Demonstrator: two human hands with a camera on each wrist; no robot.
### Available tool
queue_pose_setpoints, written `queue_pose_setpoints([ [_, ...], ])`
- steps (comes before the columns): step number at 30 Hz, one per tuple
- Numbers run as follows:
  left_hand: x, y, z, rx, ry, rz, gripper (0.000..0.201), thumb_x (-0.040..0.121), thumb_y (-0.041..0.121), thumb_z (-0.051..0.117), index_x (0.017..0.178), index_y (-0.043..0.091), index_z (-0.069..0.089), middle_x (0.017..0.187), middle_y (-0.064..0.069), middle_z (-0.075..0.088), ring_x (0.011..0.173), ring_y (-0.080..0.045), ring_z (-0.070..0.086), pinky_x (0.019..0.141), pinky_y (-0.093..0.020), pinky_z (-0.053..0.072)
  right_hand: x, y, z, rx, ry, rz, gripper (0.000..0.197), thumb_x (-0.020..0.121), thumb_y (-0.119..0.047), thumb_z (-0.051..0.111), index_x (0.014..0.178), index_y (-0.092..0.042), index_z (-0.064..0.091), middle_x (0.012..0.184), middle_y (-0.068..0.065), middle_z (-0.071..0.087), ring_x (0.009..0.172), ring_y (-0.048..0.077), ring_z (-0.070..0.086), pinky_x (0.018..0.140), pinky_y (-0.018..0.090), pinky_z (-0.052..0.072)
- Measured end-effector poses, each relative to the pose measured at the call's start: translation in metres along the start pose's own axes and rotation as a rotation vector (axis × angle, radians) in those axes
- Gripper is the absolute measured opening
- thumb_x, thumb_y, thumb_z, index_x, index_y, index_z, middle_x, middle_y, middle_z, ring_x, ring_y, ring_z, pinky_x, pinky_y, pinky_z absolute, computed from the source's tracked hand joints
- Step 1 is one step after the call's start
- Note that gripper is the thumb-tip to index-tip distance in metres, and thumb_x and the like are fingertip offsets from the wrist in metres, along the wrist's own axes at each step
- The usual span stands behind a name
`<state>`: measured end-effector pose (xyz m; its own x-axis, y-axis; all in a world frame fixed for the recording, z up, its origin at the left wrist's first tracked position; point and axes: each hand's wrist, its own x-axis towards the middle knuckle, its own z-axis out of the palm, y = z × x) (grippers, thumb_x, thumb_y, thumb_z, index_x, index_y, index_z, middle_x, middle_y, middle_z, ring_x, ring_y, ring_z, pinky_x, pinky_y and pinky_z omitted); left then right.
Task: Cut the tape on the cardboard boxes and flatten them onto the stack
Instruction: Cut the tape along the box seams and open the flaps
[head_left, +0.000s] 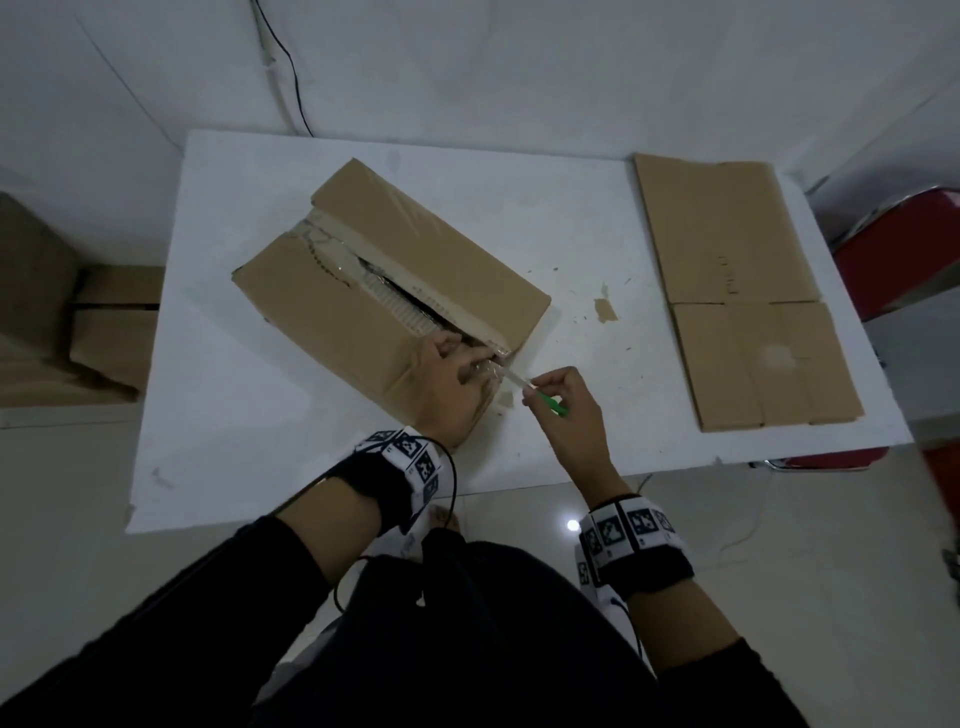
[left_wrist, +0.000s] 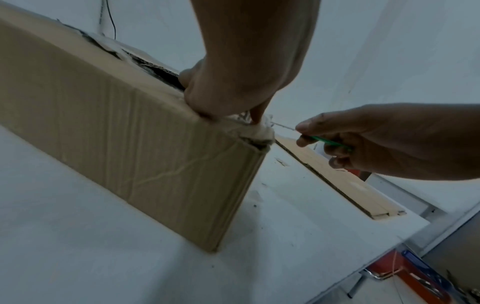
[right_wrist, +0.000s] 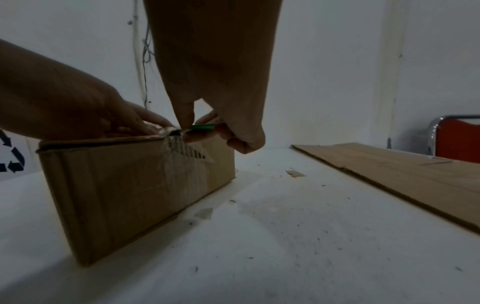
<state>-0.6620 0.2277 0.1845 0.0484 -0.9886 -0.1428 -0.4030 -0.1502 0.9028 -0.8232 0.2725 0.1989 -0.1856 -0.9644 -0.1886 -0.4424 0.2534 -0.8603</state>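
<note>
Cardboard box (head_left: 395, 291) sits at an angle on the white worktop (head_left: 571, 218), its top seam split open along the middle so that the pale corrugated edges of the flaps and a dark gap show between them. Clear tape (head_left: 491, 364) is bunched and crinkled at the near end of that seam.

The left hand (head_left: 449, 384) rests on the box's near corner, fingers bent down onto the top flap and pressing on the crumpled tape at the edge; the left wrist view shows a fingertip (left_wrist: 257, 117) planted right in the tape wad. The right hand (head_left: 563, 410) is just beside it, thumb and fingers pinched round a green-handled knife (head_left: 540, 397), with the thin blade pointing at the taped corner and meeting the tape there. Both hands are closed in a working grip, none of the fingers spread.

Well apart to the right lies the stack of flattened cardboard (head_left: 737, 291), flat on the worktop near its right edge. Small torn scraps (head_left: 605, 309) and crumbs of cardboard dot the surface between box and stack. More brown boxes (head_left: 67, 322) stand beyond the worktop's left side, and a red chair (head_left: 904, 260) shows past its right edge.
</note>
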Motion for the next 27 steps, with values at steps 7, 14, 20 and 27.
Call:
queue_pose_setpoints([
  [7,-0.003,0.006,-0.002,-0.139,0.046,0.005,0.047,0.075,0.005,0.075,0.093,0.046,0.06,0.13,-0.008,0.055,0.122,-0.029,0.038,0.105,-0.048,0.037,0.007,-0.012,0.011,-0.105,0.031,-0.134,0.019,0.095,-0.016,0.063,0.084,-0.007,0.05,0.084,-0.001,0.064,0.08,-0.006,0.058,0.068,0.003,0.04],
  [14,-0.003,0.005,-0.006,0.022,-0.041,0.022,0.04,0.084,0.008,0.067,0.116,0.031,0.067,0.139,-0.004,0.04,0.124,-0.027,0.033,0.108,-0.035,0.03,-0.003,-0.01,0.028,-0.1,0.136,-0.178,0.024,0.098,-0.013,0.057,0.079,-0.011,0.043,0.069,-0.009,0.046,0.066,-0.002,0.047,0.059,0.008,0.036],
  [20,-0.002,0.003,-0.008,0.049,-0.086,0.027,0.04,0.085,0.014,0.068,0.116,0.038,0.064,0.132,0.003,0.041,0.123,-0.025,0.033,0.108,-0.036,0.03,0.033,-0.018,0.018,-0.08,0.301,-0.18,0.022,0.099,-0.014,0.054,0.08,-0.012,0.043,0.071,-0.005,0.046,0.063,0.002,0.04,0.058,0.013,0.033],
  [27,0.024,0.018,-0.018,-0.261,0.139,-0.295,0.004,0.081,0.014,0.058,0.082,0.018,0.058,0.087,0.002,0.059,0.087,-0.018,0.059,0.087,-0.035,0.049,0.074,-0.011,-0.018,-0.011,0.349,-0.026,0.015,0.103,-0.016,0.044,0.112,-0.008,0.054,0.083,-0.003,0.057,0.066,0.007,0.051,0.059,0.018,0.039],
])
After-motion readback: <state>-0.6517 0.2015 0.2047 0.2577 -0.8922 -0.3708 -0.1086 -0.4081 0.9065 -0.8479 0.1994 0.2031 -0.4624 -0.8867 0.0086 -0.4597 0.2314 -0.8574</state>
